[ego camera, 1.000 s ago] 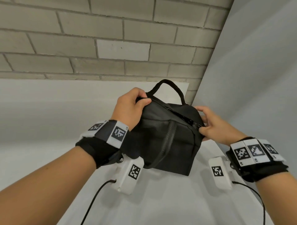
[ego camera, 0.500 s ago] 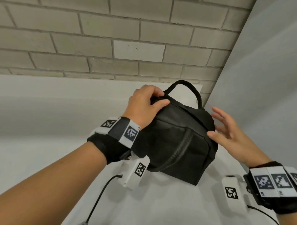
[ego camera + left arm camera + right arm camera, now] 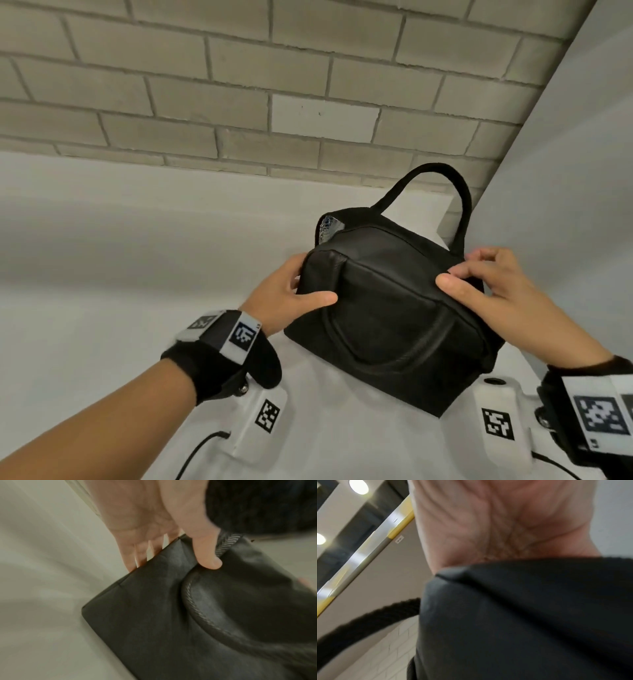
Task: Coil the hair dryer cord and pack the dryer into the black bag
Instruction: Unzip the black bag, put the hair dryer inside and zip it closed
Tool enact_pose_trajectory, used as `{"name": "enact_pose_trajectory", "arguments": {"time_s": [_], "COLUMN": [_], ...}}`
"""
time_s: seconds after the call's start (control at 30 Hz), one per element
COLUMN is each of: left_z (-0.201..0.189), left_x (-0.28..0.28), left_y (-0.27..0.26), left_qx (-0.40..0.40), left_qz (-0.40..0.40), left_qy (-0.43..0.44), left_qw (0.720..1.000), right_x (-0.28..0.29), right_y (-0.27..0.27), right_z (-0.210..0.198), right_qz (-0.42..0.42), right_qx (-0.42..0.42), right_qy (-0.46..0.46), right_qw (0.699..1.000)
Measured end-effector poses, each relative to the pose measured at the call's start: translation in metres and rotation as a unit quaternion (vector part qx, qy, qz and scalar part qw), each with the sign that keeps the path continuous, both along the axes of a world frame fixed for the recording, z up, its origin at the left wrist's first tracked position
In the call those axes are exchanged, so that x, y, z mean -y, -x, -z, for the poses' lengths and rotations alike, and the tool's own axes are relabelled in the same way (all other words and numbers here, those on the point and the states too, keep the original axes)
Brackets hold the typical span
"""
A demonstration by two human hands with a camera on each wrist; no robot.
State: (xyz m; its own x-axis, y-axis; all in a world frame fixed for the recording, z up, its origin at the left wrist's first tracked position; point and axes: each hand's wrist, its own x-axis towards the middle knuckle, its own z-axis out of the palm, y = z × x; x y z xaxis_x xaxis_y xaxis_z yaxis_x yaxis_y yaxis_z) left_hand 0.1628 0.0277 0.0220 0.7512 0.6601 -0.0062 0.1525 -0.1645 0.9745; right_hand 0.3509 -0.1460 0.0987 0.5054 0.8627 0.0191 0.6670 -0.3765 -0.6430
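White table (image 3: 102, 308), black bag (image 3: 387, 308), left hand (image 3: 287, 301) gripping its corner, right hand (image 3: 493, 294) pinching top edge

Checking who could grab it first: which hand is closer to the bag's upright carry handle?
Right. The right hand holds the bag at its right top edge, just below the handle; the left hand holds the bag's left end, farther away.

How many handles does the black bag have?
2. One handle arches up behind the black bag, near the brick wall. The other handle hangs flat against the bag's front side. Others may be hidden behind.
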Motion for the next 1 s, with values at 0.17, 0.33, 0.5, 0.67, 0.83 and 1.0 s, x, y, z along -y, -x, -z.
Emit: {"name": "enact_pose_trajectory", "arguments": {"time_s": [0.17, 0.33, 0.5, 0.67, 0.83, 1.0], "left_z": [0.007, 0.001, -0.018, -0.015, -0.018, -0.010], "left_x": [0.015, 0.012, -0.020, -0.018, -0.015, -0.021], "left_y": [0.012, 0.042, 0.027, 0.004, 0.010, 0.025], "left_qx": [0.022, 0.131, 0.032, -0.037, -0.057, -0.007], "left_qz": [-0.055, -0.125, -0.107, 0.017, 0.069, -0.027], "left_qy": [-0.069, -0.022, 0.001, -0.067, -0.081, 0.046], "left_qw": [0.996, 0.983, 0.994, 0.997, 0.993, 0.999], "right_x": [-0.017, -0.028, -0.030, -0.042, -0.046, -0.044], "right_y": [-0.007, -0.009, 0.000, 0.005, 0.008, 0.016], "right_z": [0.001, 0.004, 0.003, 0.002, -0.001, -0.017], "right_qz": [-0.023, -0.012, -0.075, -0.110, -0.120, -0.097], "right_qx": [-0.034, -0.098, -0.035, -0.032, -0.037, 0.094], "right_qy": [-0.013, -0.159, -0.196, -0.189, -0.140, -0.073], "right_qw": [0.999, 0.982, 0.977, 0.975, 0.982, 0.988]}}
